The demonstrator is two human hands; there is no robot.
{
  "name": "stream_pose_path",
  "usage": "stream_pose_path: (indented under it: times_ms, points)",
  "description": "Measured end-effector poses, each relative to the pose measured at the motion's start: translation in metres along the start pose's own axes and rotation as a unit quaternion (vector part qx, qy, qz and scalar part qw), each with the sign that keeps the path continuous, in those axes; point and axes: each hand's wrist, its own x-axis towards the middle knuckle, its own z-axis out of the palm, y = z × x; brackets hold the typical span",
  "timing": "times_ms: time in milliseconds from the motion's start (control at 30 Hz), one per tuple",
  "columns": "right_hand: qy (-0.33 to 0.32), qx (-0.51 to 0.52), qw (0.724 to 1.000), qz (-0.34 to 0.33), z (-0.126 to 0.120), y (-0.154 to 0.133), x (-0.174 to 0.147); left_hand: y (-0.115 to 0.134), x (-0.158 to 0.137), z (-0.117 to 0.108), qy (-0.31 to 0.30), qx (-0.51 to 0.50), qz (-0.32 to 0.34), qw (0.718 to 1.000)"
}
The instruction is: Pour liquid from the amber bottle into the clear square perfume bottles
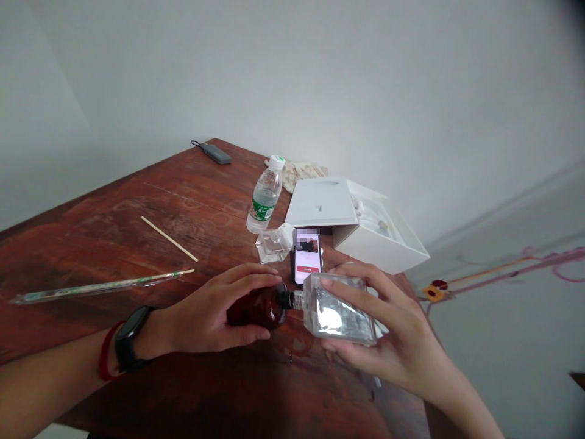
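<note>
My left hand (223,308) is wrapped round a dark reddish-brown bottle (269,306) with a black neck, tipped so that its neck points right. In my right hand (388,323) is a clear rectangular bottle (340,311), also lying over sideways, with its threaded neck turned left. The two necks meet end to end just above the wooden table. Whether liquid passes between them I cannot tell. Behind them lies a phone (308,259) with its screen lit. Left of the phone is a small clear angular container (272,245).
A water bottle (264,201) with a green label stands at the back beside a white box (320,204). On the left lie a thin wooden stick (169,238) and a wrapped chopstick pair (100,287). A grey device (216,153) sits near the far corner of the table (183,183).
</note>
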Motion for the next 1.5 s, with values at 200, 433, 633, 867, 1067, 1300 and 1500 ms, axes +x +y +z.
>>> stream_pose_path:
  times_ms: [200,433,633,867,1067,1300,1500]
  points:
    - [0.0,-0.003,1.0,-0.006,-0.0005,0.001,-0.0006,-0.0003,-0.0002,0.0007,0.004,-0.001,0.002,1.0]
    - [-0.002,-0.002,1.0,-0.012,-0.0007,-0.0011,-0.0005,-0.0015,-0.0017,0.0013,0.006,0.003,0.011,1.0]
    - [-0.006,-0.002,1.0,-0.004,-0.0008,-0.0036,-0.0035,-0.0006,-0.0009,0.0019,0.01,0.006,0.018,1.0]
    - [-0.01,-0.019,1.0,-0.008,-0.0017,-0.0027,-0.0046,0.0005,-0.001,0.0013,0.008,0.005,0.006,1.0]
    - [-0.019,-0.014,1.0,-0.01,-0.0029,-0.0036,-0.0043,-0.0002,-0.0004,0.0007,0.008,0.002,0.014,1.0]
    - [-0.026,-0.015,0.999,-0.012,-0.0033,-0.0028,-0.0067,0.0008,-0.0001,0.0007,0.009,-0.002,0.012,1.0]
    - [-0.02,-0.004,1.0,-0.011,-0.0041,-0.0039,-0.0068,0.0005,-0.0008,0.001,0.011,-0.002,0.011,1.0]
